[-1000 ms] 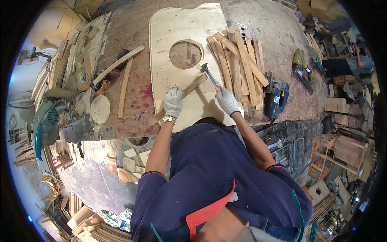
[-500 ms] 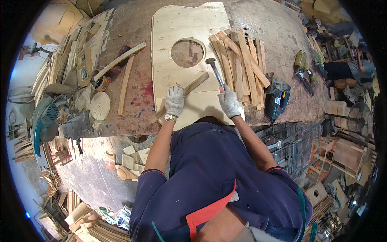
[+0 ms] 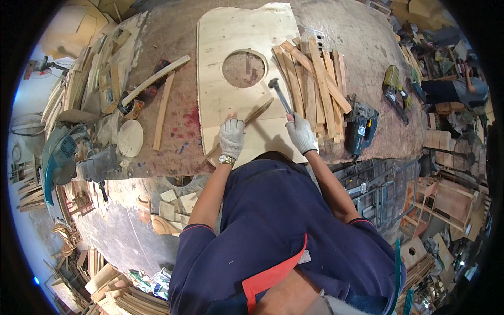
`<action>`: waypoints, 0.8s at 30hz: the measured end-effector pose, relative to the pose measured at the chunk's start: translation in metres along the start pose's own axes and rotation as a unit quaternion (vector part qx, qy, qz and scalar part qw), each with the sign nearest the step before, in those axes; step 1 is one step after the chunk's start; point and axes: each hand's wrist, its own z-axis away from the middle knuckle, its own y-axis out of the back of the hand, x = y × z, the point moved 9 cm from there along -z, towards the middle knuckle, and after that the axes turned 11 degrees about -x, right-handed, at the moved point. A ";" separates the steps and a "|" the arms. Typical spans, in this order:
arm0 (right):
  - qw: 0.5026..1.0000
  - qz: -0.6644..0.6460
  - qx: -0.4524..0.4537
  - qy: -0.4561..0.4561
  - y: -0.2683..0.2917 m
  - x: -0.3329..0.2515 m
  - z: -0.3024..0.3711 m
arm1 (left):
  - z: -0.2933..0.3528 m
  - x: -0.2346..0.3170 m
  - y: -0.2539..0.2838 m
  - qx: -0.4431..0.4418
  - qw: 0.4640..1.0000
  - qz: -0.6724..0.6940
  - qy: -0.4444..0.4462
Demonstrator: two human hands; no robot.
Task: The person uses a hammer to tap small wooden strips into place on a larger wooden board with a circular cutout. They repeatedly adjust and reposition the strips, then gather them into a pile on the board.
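Observation:
A pale plywood panel (image 3: pixel 247 31) with a round cut-out lies on the workbench before me. My left hand (image 3: pixel 231 136), in a white knitted glove, is closed around a narrow wooden strip (image 3: pixel 259 111) that slants over the panel's near part. The strip's middle is hidden by the hand. In my gloved right hand (image 3: pixel 301 134) is a hammer (image 3: pixel 281 95), gripped by its handle, its head up and away from me, close to the strip's far end. Just right of the hammer lies a loose pile of wooden strips (image 3: pixel 317 79).
A blue-black jigsaw (image 3: pixel 361 129) and a green power tool (image 3: pixel 392 86) lie on the bench (image 3: pixel 367 47) to the right. Leftward are a round wooden disc (image 3: pixel 130 138), single strips (image 3: pixel 164 111) and a teal fan (image 3: pixel 63 149). Another person (image 3: pixel 462 89) is at the far right.
My left hand has shifted slightly right and nearer to me, and the wooden strip has turned more on its edge. The hammer's head has dipped a little toward me.

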 end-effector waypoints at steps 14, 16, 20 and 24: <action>0.995 0.071 -0.071 -0.016 -0.028 0.041 0.041 | 0.028 0.032 -0.020 -0.048 0.997 0.048 -0.024; 0.998 0.048 -0.028 -0.010 -0.013 0.016 0.051 | 0.028 0.032 -0.016 -0.059 0.996 0.061 -0.020; 0.998 0.044 0.050 -0.001 -0.016 0.029 0.046 | 0.025 0.033 -0.008 -0.033 0.995 0.088 -0.033; 0.999 0.009 -0.029 -0.038 -0.032 0.056 0.035 | 0.024 0.030 -0.010 -0.053 0.995 0.078 -0.032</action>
